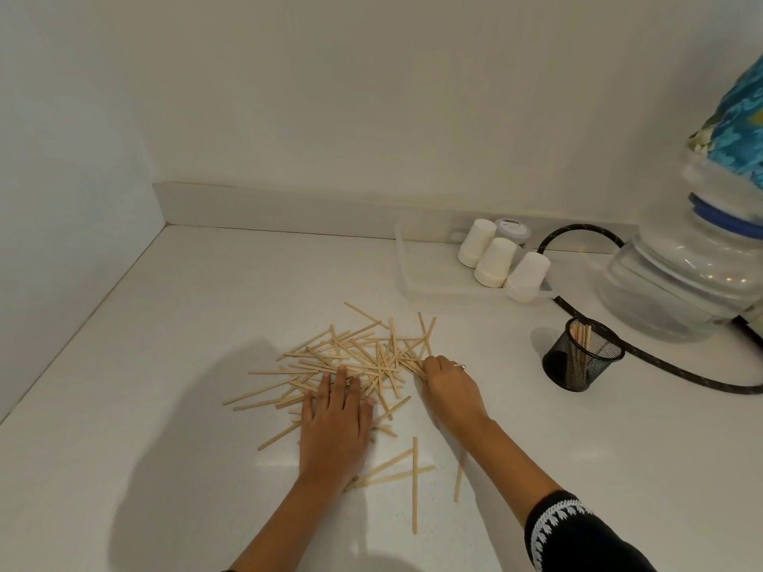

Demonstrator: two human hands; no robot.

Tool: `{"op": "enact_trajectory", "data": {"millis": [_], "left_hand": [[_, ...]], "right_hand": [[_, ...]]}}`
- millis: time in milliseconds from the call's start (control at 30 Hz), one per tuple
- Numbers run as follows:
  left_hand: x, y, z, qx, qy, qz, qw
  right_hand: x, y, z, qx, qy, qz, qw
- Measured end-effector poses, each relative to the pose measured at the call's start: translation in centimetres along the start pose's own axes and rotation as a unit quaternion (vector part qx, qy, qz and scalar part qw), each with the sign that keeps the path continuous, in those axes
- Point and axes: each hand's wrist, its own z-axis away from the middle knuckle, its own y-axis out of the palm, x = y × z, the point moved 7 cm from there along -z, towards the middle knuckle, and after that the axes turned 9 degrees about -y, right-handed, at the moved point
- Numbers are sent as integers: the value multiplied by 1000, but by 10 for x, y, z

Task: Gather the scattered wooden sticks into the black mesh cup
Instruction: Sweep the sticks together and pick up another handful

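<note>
A loose pile of thin wooden sticks (359, 357) lies spread on the white counter, with a few strays (414, 480) nearer to me. My left hand (335, 423) lies flat, palm down, fingers apart, on the pile's near side. My right hand (448, 386) is at the pile's right edge, its fingers curled onto several sticks there. The black mesh cup (582, 357) stands upright to the right of the pile, apart from both hands, with several sticks standing inside it.
A clear plastic tray (417, 278) behind the pile holds three upturned white paper cups (495, 262) and a small jar. A black braided hose (660, 365) curves behind and right of the mesh cup. A large water bottle (685, 274) stands at the far right. Walls close off the back and left.
</note>
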Motion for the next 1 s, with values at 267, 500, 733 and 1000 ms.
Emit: {"op": "enact_trajectory", "data": {"millis": [267, 500, 733, 1000], "left_hand": [[4, 7, -1, 7, -4, -6, 1000], [2, 1, 0, 8, 7, 4, 1000], [-15, -35, 0, -77, 41, 160, 983], [-60, -55, -50, 102, -16, 503, 858]], "right_hand": [[-12, -13, 4, -67, 9, -135, 989], [-53, -26, 20, -111, 197, -395, 890], [-56, -23, 48, -96, 289, -649, 697], [-23, -25, 54, -60, 302, -807, 505]]}}
